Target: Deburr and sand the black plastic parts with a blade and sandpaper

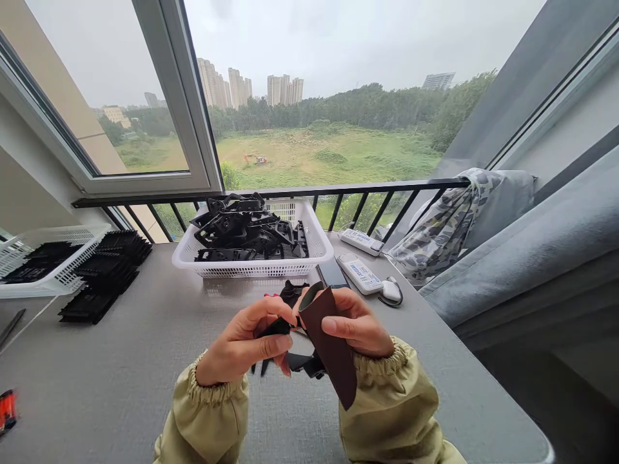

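Both hands meet above the grey table, in front of a white basket. My left hand (251, 338) is closed on a black plastic part (274, 328), pinching it between thumb and fingers. My right hand (360, 322) grips a curled piece of sandpaper (331, 348), dark brown outside and dark grey-green inside, with the thumb flat on its brown face. The sandpaper is against or just beside the black part; its contact is hidden. More of the black plastic shows below and behind the fingers, and I cannot tell whether it is all one piece.
A white basket (251, 265) heaped with black plastic parts (246, 225) stands by the railing. Stacked black parts (104, 274) and another white basket (62, 274) are at left. Right of centre lie two white devices (360, 274) and a small white case (391, 292). An orange-red object (7, 409) lies far left.
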`<state>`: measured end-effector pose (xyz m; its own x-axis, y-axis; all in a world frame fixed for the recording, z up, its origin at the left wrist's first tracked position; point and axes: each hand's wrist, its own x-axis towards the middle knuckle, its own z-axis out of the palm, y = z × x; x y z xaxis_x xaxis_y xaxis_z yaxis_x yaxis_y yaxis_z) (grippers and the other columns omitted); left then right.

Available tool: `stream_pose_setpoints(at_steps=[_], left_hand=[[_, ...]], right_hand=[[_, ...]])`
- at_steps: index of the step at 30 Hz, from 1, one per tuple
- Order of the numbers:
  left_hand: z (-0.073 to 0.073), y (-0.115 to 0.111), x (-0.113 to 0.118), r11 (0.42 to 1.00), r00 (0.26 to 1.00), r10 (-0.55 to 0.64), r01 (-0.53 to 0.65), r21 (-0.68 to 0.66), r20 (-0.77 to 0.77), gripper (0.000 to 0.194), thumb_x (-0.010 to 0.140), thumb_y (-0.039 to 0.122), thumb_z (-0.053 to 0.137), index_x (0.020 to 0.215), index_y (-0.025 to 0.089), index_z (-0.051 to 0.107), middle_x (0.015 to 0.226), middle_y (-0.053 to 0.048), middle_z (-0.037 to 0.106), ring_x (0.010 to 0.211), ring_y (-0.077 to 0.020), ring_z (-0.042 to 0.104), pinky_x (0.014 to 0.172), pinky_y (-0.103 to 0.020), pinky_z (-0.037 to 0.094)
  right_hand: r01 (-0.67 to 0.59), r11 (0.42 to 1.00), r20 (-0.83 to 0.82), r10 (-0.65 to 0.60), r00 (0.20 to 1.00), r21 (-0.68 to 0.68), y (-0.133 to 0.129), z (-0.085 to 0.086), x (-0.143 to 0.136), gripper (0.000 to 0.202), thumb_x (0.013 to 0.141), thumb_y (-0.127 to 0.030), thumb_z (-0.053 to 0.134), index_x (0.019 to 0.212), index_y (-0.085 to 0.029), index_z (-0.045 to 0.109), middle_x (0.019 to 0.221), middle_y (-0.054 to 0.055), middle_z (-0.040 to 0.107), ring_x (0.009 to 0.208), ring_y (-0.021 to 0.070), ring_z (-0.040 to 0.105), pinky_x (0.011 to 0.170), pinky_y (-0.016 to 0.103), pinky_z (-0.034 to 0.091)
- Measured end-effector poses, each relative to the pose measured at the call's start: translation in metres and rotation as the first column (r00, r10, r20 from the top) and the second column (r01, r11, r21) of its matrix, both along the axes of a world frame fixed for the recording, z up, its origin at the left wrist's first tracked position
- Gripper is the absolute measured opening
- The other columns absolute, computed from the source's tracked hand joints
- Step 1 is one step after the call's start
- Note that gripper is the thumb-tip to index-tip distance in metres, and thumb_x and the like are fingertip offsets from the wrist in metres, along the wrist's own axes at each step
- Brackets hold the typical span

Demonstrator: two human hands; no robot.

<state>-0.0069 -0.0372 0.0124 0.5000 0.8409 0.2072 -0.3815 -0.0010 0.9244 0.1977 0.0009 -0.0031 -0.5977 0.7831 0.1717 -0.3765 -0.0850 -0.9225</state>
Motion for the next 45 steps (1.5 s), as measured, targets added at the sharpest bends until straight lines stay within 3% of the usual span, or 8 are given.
stream_pose_setpoints(at_steps=[5, 12, 15, 20, 26, 29, 35, 45], left_hand=[[-0.003, 0.003, 0.003, 0.997, 0.999, 0.053, -0.053, 0.051, 0.004, 0.010, 0.088, 0.023, 0.063, 0.092, 0.020, 0.072, 0.086, 0.000, 0.050, 0.059, -0.0051, 0.058, 0.058, -0.023, 0.060], [-0.007, 0.004, 0.006, 0.980, 0.984, 0.179, -0.177, 0.095, -0.014, 0.019, 0.094, 0.026, 0.054, 0.105, 0.025, 0.070, 0.073, 0.001, 0.052, 0.061, -0.0079, 0.058, 0.062, -0.024, 0.060], [-0.007, 0.006, 0.007, 0.959, 0.966, 0.259, -0.255, 0.127, -0.014, 0.016, 0.093, 0.025, 0.057, 0.098, 0.025, 0.072, 0.073, 0.002, 0.052, 0.061, -0.0073, 0.056, 0.062, -0.023, 0.059], [-0.004, 0.009, 0.009, 0.922, 0.931, 0.364, -0.355, 0.152, -0.036, 0.013, 0.088, 0.024, 0.065, 0.093, 0.024, 0.077, 0.081, 0.000, 0.054, 0.064, -0.0063, 0.056, 0.067, -0.022, 0.059], [-0.005, 0.009, 0.011, 0.921, 0.921, 0.388, -0.388, -0.004, 0.029, 0.022, 0.088, 0.035, 0.065, 0.104, 0.026, 0.076, 0.086, -0.002, 0.063, 0.070, -0.0083, 0.061, 0.076, -0.024, 0.059], [-0.005, 0.010, 0.013, 0.921, 0.922, 0.385, -0.382, -0.073, 0.039, 0.029, 0.083, 0.035, 0.070, 0.111, 0.027, 0.072, 0.078, 0.001, 0.059, 0.065, -0.0071, 0.058, 0.070, -0.023, 0.059], [0.000, 0.010, 0.016, 0.916, 0.918, 0.397, -0.393, -0.083, 0.025, 0.021, 0.080, 0.033, 0.073, 0.098, 0.024, 0.069, 0.067, 0.006, 0.047, 0.052, -0.0031, 0.045, 0.055, -0.018, 0.054], [0.003, 0.011, 0.016, 0.915, 0.916, 0.383, -0.358, -0.189, 0.122, 0.028, 0.081, 0.039, 0.072, 0.103, 0.021, 0.070, 0.078, 0.001, 0.059, 0.067, -0.0084, 0.058, 0.068, -0.024, 0.055]], right_hand=[[0.041, 0.998, -0.010, -0.042, 0.999, -0.043, -0.003, 0.002, 0.000, 0.033, 0.071, -0.041, 0.081, 0.092, -0.016, 0.077, 0.077, 0.003, 0.070, 0.062, 0.0118, 0.060, 0.055, 0.020, 0.049], [0.180, 0.983, 0.051, -0.178, 0.983, -0.031, -0.007, 0.011, -0.001, 0.035, 0.070, -0.042, 0.081, 0.095, -0.017, 0.077, 0.080, 0.005, 0.073, 0.065, 0.0145, 0.064, 0.056, 0.022, 0.053], [0.287, 0.958, 0.077, -0.286, 0.955, -0.004, -0.009, 0.016, -0.002, 0.035, 0.070, -0.044, 0.081, 0.091, -0.017, 0.077, 0.083, 0.007, 0.074, 0.066, 0.0156, 0.064, 0.055, 0.023, 0.053], [0.331, 0.942, 0.085, -0.335, 0.938, 0.064, -0.011, 0.017, -0.007, 0.031, 0.074, -0.044, 0.078, 0.090, -0.018, 0.077, 0.077, 0.004, 0.072, 0.064, 0.0139, 0.062, 0.057, 0.023, 0.052], [0.398, 0.905, 0.134, -0.417, 0.899, 0.149, -0.013, 0.013, -0.012, 0.030, 0.078, -0.044, 0.074, 0.092, -0.018, 0.076, 0.082, 0.004, 0.072, 0.068, 0.0150, 0.061, 0.058, 0.024, 0.051], [0.406, 0.895, 0.152, -0.434, 0.888, 0.186, -0.014, 0.014, -0.014, 0.028, 0.080, -0.043, 0.072, 0.092, -0.018, 0.075, 0.083, 0.004, 0.071, 0.069, 0.0153, 0.060, 0.059, 0.024, 0.051], [0.396, 0.853, 0.197, -0.476, 0.857, 0.338, -0.015, 0.016, -0.017, 0.026, 0.082, -0.043, 0.070, 0.088, -0.018, 0.074, 0.081, 0.004, 0.068, 0.071, 0.0165, 0.060, 0.060, 0.026, 0.051], [0.455, 0.734, 0.229, -0.622, 0.749, 0.505, -0.020, 0.021, -0.017, 0.024, 0.087, -0.040, 0.063, 0.087, -0.019, 0.076, 0.079, 0.004, 0.069, 0.068, 0.0163, 0.060, 0.058, 0.025, 0.051]])
